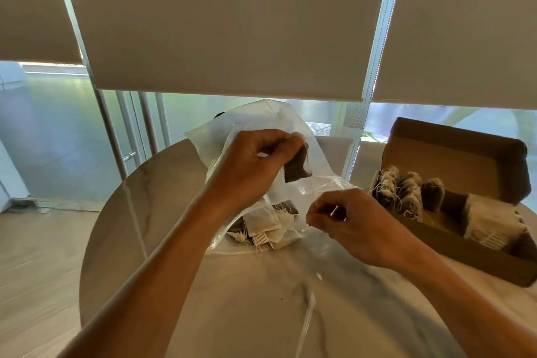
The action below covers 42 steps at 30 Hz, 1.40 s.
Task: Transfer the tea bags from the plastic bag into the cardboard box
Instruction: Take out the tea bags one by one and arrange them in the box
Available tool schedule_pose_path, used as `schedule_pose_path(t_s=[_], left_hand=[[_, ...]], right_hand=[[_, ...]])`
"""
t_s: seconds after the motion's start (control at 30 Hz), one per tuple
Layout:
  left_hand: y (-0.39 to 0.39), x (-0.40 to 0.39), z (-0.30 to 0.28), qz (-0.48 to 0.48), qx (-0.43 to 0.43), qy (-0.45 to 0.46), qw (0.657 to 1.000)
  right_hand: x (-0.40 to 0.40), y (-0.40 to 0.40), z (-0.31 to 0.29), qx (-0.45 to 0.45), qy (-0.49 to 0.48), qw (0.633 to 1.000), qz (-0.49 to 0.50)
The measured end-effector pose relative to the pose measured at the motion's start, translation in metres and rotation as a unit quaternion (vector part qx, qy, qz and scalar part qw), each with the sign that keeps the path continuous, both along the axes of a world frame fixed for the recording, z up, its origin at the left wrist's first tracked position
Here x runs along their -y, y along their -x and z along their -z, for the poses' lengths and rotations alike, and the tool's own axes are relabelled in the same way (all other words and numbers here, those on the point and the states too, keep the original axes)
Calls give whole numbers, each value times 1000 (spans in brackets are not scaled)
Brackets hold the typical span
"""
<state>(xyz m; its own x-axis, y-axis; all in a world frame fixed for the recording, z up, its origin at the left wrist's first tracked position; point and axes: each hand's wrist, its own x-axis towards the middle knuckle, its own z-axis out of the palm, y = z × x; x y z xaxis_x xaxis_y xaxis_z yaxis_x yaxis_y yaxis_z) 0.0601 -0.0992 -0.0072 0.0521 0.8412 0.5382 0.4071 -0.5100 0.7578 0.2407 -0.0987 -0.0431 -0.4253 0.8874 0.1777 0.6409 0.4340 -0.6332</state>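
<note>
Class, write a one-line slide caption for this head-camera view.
Left hand lifts a dark tea bag from the clear plastic bag; right hand pinches its string beside the open brown cardboard box.

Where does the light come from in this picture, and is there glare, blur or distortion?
Head view: daylight enters under the roller blinds, so the scene is backlit; the marble table shows soft glare; the plastic bag glows pale; the blind edges bow from the wide-angle lens; the left hand, right hand and cardboard box look slightly soft.
</note>
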Motion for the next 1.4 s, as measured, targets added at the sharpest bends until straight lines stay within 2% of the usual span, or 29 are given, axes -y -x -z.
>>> schedule_pose_path(t_s=[0.13,0.23,0.3,0.37,0.47,0.57,0.7,0.8,0.93,1.03,1.1,1.3,1.4], left_hand=[[0,1,4,15,72,31,997],[1,-1,10,1,75,43,996],[-1,-1,13,-2,77,47,996],[-6,0,15,8,72,46,996],[-15,1,17,11,24,20,999],[-20,2,19,30,9,11,999],[-24,0,21,24,4,5,1000],[-24,1,20,24,11,41,999],[-22,3,24,71,-53,80,993],[-25,5,27,49,-113,78,989],[-26,6,25,42,-122,74,989],[-23,5,26,39,-162,73,983],[-17,4,30,22,-196,34,980]], right_hand=[[-8,-16,-6,-45,11,999,22],[-10,-24,-15,-168,7,984,51],[-8,-27,-22,-264,13,964,38],[-3,-26,-27,-308,18,951,4],[3,-18,-27,-259,-4,965,-28],[3,-13,-23,-196,-50,979,-5],[1,-12,-21,-230,-53,971,21],[0,-12,-20,-254,-31,966,27],[-1,-15,-21,-278,-23,960,32],[-2,-17,-22,-303,-8,952,37],[-3,-17,-22,-309,-2,950,39],[-5,-19,-21,-286,-26,957,51],[-8,-38,-33,-258,-76,958,97]])
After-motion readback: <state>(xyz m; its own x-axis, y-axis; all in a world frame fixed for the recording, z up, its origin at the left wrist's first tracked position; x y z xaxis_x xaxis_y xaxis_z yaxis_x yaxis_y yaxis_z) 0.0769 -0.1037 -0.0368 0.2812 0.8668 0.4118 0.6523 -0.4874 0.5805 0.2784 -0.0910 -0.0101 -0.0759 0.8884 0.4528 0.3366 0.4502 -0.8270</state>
